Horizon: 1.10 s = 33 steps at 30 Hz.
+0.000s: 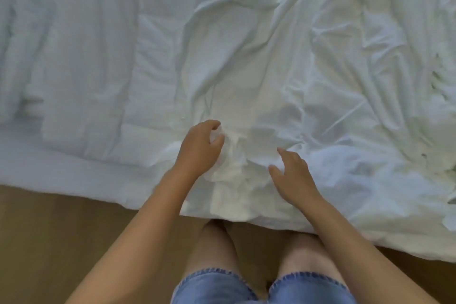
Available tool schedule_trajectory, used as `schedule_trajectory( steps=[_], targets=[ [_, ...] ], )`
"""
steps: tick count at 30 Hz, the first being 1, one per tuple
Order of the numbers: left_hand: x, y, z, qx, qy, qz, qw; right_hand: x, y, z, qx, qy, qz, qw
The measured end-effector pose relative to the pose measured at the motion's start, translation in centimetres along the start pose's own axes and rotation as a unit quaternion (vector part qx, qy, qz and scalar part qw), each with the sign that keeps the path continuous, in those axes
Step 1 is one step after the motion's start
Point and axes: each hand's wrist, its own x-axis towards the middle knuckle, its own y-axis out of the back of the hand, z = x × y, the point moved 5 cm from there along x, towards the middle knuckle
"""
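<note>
Pinching a wrinkled fold of the white sheet (246, 69), it seems — left hand (201, 148); right hand (292, 175) spread.

We see soft, even light on the white sheet (246, 69), its folds casting faint shadows. Our view is slightly blurred, bowing at the edges.

White sheet (246, 69) here, thin and heavily creased, spread across the middle and right of the bed (61, 165). Long folds run off toward the far edge. At the near edge it bunches into a soft, crumpled heap and hangs just over the side.
</note>
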Motion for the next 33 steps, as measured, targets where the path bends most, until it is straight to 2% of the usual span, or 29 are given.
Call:
schedule_trajectory(
  steps=[5,8,12,16,18,20,22,25,26,29,33],
  targets=[
    [2.0,9.5,-9.7,0.069,0.090,0.084,0.990,0.1,-4.5,-11.2,0.018,0.076,0.016,0.997],
    [4.3,9.9,-12.4,0.017,0.098,0.020,0.995,0.7,-6.9,-14.8,0.008,0.070,0.024,0.997],
    [5.5,6.2,-9.6,-0.043,0.010,-0.075,0.996,1.5,-7.7,-16.0,0.035,0.005,0.084,0.996],
    [3.4,1.5,-6.1,-0.097,-0.063,-0.236,0.965,1.4,-7.5,-14.6,0.075,-0.071,0.134,0.986],
    [1.9,-0.1,-6.2,-0.102,-0.049,-0.296,0.948,1.1,-7.4,-13.3,0.094,-0.108,0.150,0.978],
    [0.1,-0.8,-7.6,-0.079,-0.011,-0.292,0.953,0.3,-7.6,-12.2,0.120,-0.131,0.157,0.971],
    [-2.2,-0.7,-8.4,-0.128,0.012,-0.291,0.948,-0.7,-8.6,-11.3,0.155,-0.173,0.132,0.964],
    [-4.5,-0.8,-9.0,-0.203,0.019,-0.282,0.938,-1.9,-11.5,-10.1,0.275,-0.250,0.068,0.926],
    [-4.7,-0.6,-9.0,-0.194,-0.002,-0.260,0.946,-2.0,-12.1,-10.0,0.297,-0.260,0.062,0.917],
    [-4.2,-0.3,-10.2,-0.051,-0.051,-0.215,0.974,-1.6,-12.7,-10.2,0.307,-0.248,0.078,0.916],
    [-3.4,-1.2,-12.6,0.099,-0.065,-0.210,0.971,-0.9,-12.4,-10.5,0.281,-0.179,0.080,0.939]
  ],
)
